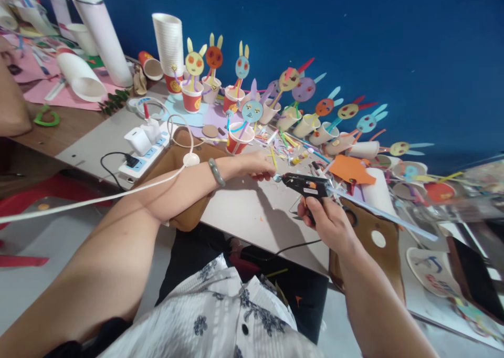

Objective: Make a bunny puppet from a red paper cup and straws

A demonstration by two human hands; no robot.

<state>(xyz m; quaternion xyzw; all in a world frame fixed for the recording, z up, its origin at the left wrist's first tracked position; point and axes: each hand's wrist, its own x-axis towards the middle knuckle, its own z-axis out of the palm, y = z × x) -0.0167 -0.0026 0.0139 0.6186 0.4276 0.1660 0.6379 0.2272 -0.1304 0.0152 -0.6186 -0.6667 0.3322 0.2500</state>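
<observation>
One glue gun [307, 182] in right hand [325, 216]; nozzle [285, 178] near left hand [258, 165]

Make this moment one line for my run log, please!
left fingers: pinch small pale piece | right fingers: grip black glue gun | nozzle: near piece, contact unclear | behind: rabbit-eared cup figures

Deep blue wall [374, 38] at one o'clock; black glue gun [301, 183] with an orange accent, then plain orange paper [348, 168], at three; white shirt [220, 321] with dark floral print at six; grey-green bangle [216, 172] at nine; pink paper [39, 94] at ten; pale-blue rabbit face [252, 112] at twelve.
</observation>
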